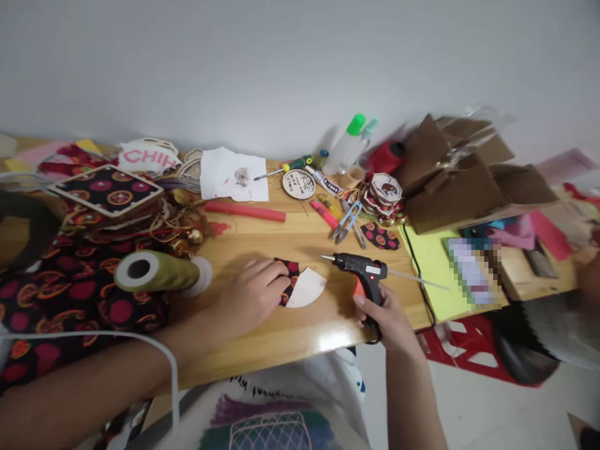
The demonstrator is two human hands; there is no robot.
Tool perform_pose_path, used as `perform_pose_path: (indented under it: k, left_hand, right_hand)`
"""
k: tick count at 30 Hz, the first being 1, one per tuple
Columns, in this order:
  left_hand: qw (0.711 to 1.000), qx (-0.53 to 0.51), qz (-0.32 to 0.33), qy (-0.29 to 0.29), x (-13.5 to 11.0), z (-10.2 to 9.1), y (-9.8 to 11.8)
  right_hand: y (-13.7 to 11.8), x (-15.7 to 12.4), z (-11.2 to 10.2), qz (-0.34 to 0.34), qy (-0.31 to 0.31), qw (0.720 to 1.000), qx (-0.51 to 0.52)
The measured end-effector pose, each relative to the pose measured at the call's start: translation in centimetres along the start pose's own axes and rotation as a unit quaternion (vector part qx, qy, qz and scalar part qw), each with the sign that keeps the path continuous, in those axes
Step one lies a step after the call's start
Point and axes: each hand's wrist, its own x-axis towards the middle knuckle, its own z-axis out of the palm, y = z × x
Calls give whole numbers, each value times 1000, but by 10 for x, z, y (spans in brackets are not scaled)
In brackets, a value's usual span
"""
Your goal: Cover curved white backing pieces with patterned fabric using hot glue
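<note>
My left hand (255, 294) lies on the wooden table (300, 331), fingers curled and pressing on a small fan-shaped piece (304, 287). The piece is white card with black patterned fabric folded along its left edge. My right hand (387, 315) grips the handle of a black hot glue gun (363, 272) with an orange trigger. Its metal nozzle points left and hovers just right of the white piece, a short gap away. A glue stick juts out of the gun's back.
A green ribbon roll (154, 270) and patterned fabric (79, 294) lie at the left. Thread snips (345, 222), a red strip (244, 211), a round wooden disc (299, 184), glue bottles (349, 140) and brown cardboard (462, 178) crowd the back and right. A black cord (419, 275) runs over yellow paper.
</note>
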Motion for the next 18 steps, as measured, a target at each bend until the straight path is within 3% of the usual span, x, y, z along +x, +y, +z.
perform_pose_path:
  k: [10,15,18]
  left_hand:
    - [994,105,-41,4,-7,-3,7]
    - [993,78,-80,-45,-9,-2,9]
    - [994,57,-88,-36,-6,-2,9]
  right_hand:
    - [6,-2,2,-17,-2,1000,12]
    - [9,-2,1,-30,-3,999,22]
    - [12,-2,0,-38,-11,999,28]
